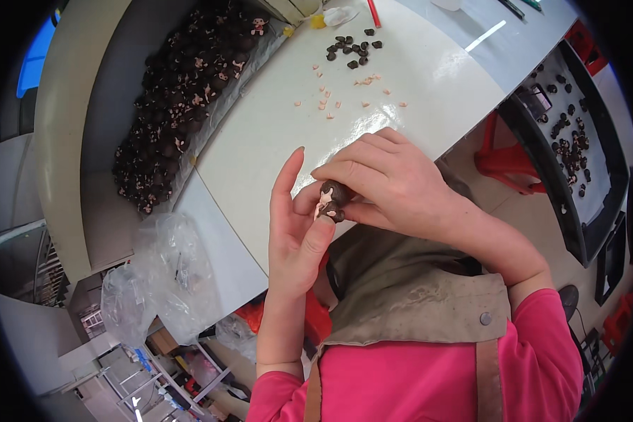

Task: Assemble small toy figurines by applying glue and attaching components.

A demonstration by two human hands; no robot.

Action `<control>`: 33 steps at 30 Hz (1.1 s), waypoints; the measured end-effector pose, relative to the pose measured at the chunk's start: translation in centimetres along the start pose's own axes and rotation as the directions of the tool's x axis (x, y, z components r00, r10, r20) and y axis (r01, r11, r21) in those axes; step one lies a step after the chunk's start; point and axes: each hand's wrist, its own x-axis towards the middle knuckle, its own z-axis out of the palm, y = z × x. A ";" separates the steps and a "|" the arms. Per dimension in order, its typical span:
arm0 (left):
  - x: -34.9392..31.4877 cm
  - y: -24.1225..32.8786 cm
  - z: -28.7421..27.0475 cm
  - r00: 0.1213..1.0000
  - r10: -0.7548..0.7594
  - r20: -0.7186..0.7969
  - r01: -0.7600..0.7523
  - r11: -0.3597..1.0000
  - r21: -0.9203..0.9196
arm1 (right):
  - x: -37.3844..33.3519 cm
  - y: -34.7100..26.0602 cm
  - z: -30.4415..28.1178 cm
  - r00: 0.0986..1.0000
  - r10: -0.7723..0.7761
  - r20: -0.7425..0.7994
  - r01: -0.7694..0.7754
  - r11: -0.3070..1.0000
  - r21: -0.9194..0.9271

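Dark brown and pale pink, one small figurine [336,190] sits between the worker's hands, held up over the near edge of the white table [436,67]. From where I stand, the step in hand looks like close fingertip work on that single piece, perhaps pressing or adjusting part of it. The left hand [295,235] pinches its lower end with the thumb, index finger raised clear; the right hand [394,176] curls over its upper end, thumb at the side, nearly closed around it. I can't tell how hard either presses. The next move seems to call for a steady left pinch and light pressure from the right.

Counting: one figurine held; roughly thirteen dark lumps [352,64] toward the far side of the table; about eleven loose pale pink bits [330,117], plus one little pink cluster [368,81]; one red stick [374,13]. The heaped pieces [179,105] in the bin to the left are too many to count, as are those scattered on the black-rimmed tray [603,116] to the right.
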 end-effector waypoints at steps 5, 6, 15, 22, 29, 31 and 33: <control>0.4 0.4 0.2 0.997 -0.072 -0.025 0.074 0.995 0.063 | -0.3 0.5 0.4 0.996 -0.001 -0.091 0.000 1.000 -0.018; 0.5 0.4 0.1 0.997 -0.080 0.005 0.079 0.993 0.084 | -0.3 0.5 0.4 0.996 0.002 -0.093 -0.003 1.000 -0.012; 1.0 0.6 0.7 0.985 -0.171 -0.026 0.173 0.980 0.100 | -0.8 1.5 0.3 0.997 -0.011 -0.073 0.008 0.999 -0.040; 1.4 1.0 1.0 0.974 -0.226 -0.031 0.228 0.958 0.171 | -0.8 1.9 0.4 0.996 -0.032 -0.079 0.028 0.999 -0.047; 1.5 0.9 0.7 0.971 -0.237 -0.020 0.237 0.958 0.158 | -0.9 1.9 0.6 0.997 -0.025 -0.070 0.021 0.999 -0.049; 1.5 0.9 0.7 0.970 -0.242 -0.011 0.241 0.959 0.149 | -0.9 1.9 0.5 0.997 -0.026 -0.069 0.023 0.999 -0.047; 1.6 1.0 0.8 0.968 -0.248 -0.023 0.249 0.960 0.128 | -0.9 1.9 0.5 0.997 -0.024 -0.071 0.020 0.999 -0.047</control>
